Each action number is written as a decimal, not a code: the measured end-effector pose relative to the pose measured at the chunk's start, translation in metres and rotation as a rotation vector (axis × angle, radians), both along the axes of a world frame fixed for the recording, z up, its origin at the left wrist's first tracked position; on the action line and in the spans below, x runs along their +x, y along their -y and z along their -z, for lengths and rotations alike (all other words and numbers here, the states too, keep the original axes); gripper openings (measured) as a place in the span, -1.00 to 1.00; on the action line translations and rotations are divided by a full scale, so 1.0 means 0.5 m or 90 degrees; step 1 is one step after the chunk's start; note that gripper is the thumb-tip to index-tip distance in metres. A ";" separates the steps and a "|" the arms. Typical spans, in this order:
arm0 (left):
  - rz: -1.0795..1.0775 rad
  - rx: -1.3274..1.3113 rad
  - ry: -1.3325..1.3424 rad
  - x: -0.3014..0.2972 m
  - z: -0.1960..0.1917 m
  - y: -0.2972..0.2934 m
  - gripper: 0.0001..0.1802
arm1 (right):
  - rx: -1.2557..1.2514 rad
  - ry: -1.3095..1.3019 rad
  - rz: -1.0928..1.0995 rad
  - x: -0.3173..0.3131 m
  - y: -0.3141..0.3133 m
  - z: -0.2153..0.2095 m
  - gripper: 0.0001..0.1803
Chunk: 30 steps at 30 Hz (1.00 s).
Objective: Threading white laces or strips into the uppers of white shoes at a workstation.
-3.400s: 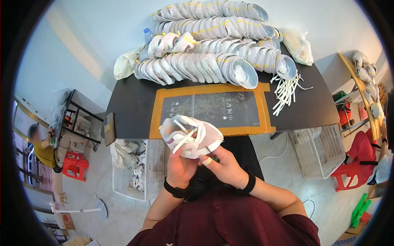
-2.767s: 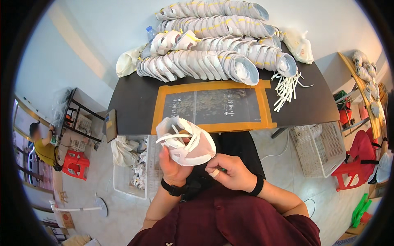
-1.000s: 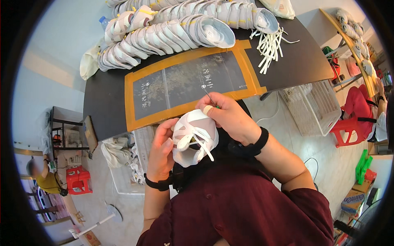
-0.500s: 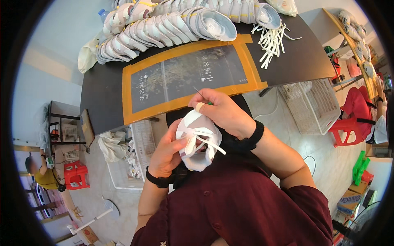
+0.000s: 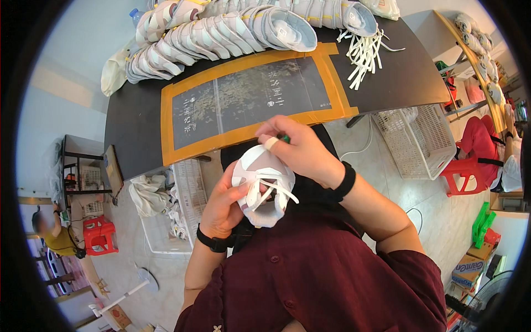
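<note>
Since the earlier frames, the white shoe upper (image 5: pixel 261 188) has been drawn off the bench edge and down toward the torso; it now sits at frame centre, just above the maroon shirt (image 5: pixel 315 276).

Left hand (image 5: pixel 221 207): closed around the lower left flank of the upper, thumb across the front, supporting it from below. Right hand (image 5: pixel 296 150): curled over the top right edge, fingers pinched on the rim; one fingertip carries a pale wrap. A small green item shows at those fingers, too small to identify. Both wrists wear black bands.

Handling judgement: the upper appears light, soft and unlasted, so it will likely collapse under a hard squeeze. Support the body from beneath and grip the firmer rim. White laces (image 5: pixel 271 188) hang loose across the opening and may snag.

Beyond the hands, in the upper middle of the frame, the dark bench (image 5: pixel 404 72) carries an orange-bordered mat (image 5: pixel 251 97). Rows of stacked uppers (image 5: pixel 221 30) lie along the top; a bundle of white strips (image 5: pixel 362 55) lies at upper right. A white basket (image 5: pixel 412 141) stands at right on the floor.
</note>
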<state>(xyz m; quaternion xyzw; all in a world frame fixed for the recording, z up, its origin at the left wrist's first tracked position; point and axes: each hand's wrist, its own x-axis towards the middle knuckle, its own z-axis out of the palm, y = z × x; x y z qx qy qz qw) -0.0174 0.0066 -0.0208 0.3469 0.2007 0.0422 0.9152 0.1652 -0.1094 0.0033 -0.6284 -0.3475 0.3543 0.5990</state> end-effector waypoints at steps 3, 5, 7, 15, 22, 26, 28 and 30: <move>-0.025 0.002 0.016 0.002 -0.004 0.001 -0.36 | 0.032 0.042 0.027 0.011 0.032 0.011 -0.86; -0.034 0.007 0.019 0.005 -0.007 0.006 -0.37 | 0.039 0.045 0.030 0.008 0.055 0.014 -0.85; -0.058 0.031 0.025 0.007 -0.007 0.012 -0.38 | 0.024 0.067 0.021 -0.003 0.077 0.006 -0.87; -0.105 0.055 0.071 -0.003 0.000 0.013 -0.35 | 0.037 0.106 0.052 -0.036 0.125 0.025 -0.92; -0.151 0.094 0.061 0.005 -0.006 0.029 -0.33 | 0.097 0.161 0.043 -0.056 0.128 0.026 -0.92; -0.181 0.090 0.090 0.005 -0.005 0.027 -0.32 | 0.110 0.258 0.063 -0.069 0.133 0.017 -0.85; -0.177 0.090 0.105 0.002 -0.002 0.023 -0.31 | 0.106 0.253 0.071 -0.077 0.135 0.019 -0.84; -0.178 0.095 0.112 0.002 -0.003 0.026 -0.31 | 0.102 0.248 0.079 -0.082 0.136 0.022 -0.82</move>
